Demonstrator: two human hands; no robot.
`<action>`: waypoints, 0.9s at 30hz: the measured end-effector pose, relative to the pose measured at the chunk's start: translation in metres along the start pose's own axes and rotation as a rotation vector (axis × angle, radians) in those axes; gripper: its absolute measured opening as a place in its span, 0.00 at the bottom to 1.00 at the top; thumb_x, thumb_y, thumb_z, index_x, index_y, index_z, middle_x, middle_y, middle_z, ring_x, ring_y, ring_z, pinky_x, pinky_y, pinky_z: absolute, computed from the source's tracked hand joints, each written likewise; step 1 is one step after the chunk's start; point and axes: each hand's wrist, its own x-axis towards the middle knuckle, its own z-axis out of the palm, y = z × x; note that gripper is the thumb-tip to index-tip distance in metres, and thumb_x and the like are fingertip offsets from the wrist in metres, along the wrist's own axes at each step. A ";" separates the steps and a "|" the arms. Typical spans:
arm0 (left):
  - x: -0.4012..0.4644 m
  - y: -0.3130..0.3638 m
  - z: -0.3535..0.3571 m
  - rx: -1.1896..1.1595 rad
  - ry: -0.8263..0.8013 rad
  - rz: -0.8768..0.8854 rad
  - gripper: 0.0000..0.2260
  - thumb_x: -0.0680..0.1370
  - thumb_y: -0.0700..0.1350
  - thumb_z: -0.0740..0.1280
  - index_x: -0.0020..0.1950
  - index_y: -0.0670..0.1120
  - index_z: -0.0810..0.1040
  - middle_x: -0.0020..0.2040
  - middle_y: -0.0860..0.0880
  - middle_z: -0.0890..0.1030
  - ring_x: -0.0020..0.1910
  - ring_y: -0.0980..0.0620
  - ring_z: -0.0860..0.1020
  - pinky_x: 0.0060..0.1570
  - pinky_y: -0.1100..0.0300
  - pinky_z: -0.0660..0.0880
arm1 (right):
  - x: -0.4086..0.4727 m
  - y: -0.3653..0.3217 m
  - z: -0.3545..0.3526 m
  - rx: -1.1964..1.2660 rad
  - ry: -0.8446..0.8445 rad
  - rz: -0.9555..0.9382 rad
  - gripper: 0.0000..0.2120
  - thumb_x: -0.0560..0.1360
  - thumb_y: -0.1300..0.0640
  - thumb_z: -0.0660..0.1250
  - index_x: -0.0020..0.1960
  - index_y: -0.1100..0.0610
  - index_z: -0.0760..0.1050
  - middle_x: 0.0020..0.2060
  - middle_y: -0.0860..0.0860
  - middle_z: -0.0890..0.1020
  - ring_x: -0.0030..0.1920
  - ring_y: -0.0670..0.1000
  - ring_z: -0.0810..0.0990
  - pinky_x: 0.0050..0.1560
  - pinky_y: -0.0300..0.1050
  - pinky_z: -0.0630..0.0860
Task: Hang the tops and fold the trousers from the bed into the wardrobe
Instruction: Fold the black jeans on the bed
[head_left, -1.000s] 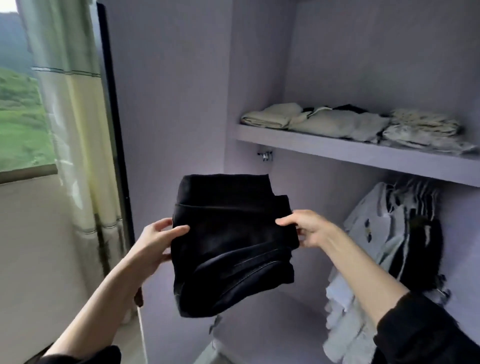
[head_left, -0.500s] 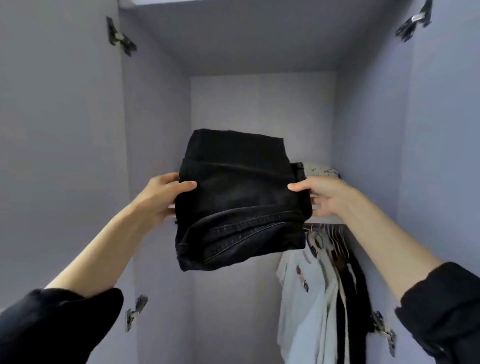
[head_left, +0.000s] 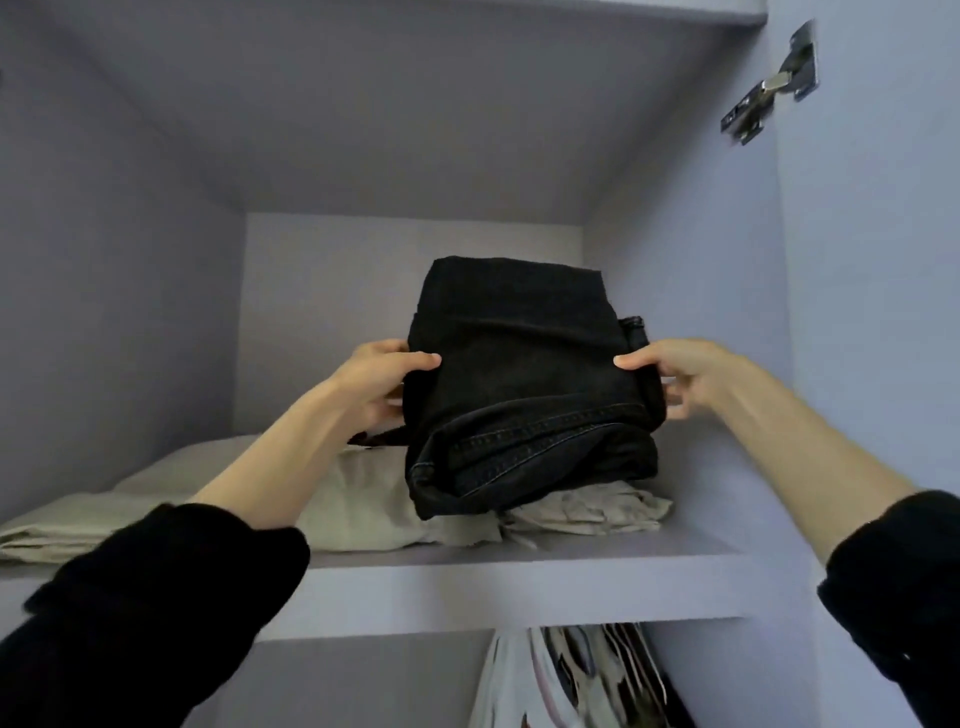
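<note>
Head view shows me both sets of fingers clamped on the folded black jeans (head_left: 524, 395): my left hand (head_left: 382, 382) pinches the left edge, thumb on top and fingers (head_left: 390, 410) curled underneath, and my right hand (head_left: 685, 376) does the same on the right edge, thumb forward over the denim. The bundle sits squarely between the two hands, so neither is nearer. Its long axis runs away from me into the wardrobe, the hem end facing me and sagging, the far end tipped upward. It hangs over the upper shelf (head_left: 519, 577), its near lower edge at or just above the pale folded trousers (head_left: 363, 499) already stacked there; I cannot tell whether it touches them. I judge the next move is to lower it flat onto that stack. Below the shelf, hung tops (head_left: 582, 675) show.
</note>
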 end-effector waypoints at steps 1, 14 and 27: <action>0.018 -0.005 0.010 -0.003 -0.018 -0.017 0.06 0.77 0.40 0.66 0.53 0.45 0.75 0.49 0.45 0.78 0.45 0.47 0.77 0.38 0.53 0.75 | 0.013 -0.001 -0.006 -0.021 0.024 0.004 0.06 0.72 0.63 0.69 0.40 0.57 0.72 0.39 0.51 0.77 0.39 0.50 0.75 0.35 0.45 0.69; 0.158 -0.089 0.102 0.867 -0.205 0.070 0.23 0.81 0.46 0.60 0.74 0.43 0.59 0.71 0.42 0.66 0.68 0.45 0.67 0.65 0.59 0.64 | 0.167 0.045 0.030 -1.091 0.074 -0.211 0.26 0.79 0.53 0.59 0.74 0.61 0.60 0.72 0.56 0.65 0.71 0.56 0.65 0.69 0.45 0.63; 0.171 -0.121 0.126 1.037 -0.655 -0.075 0.24 0.83 0.53 0.49 0.77 0.49 0.48 0.77 0.45 0.46 0.76 0.45 0.46 0.74 0.50 0.44 | 0.185 0.109 0.047 -1.188 -0.159 -0.103 0.25 0.82 0.43 0.46 0.77 0.50 0.51 0.77 0.53 0.49 0.76 0.58 0.51 0.75 0.53 0.49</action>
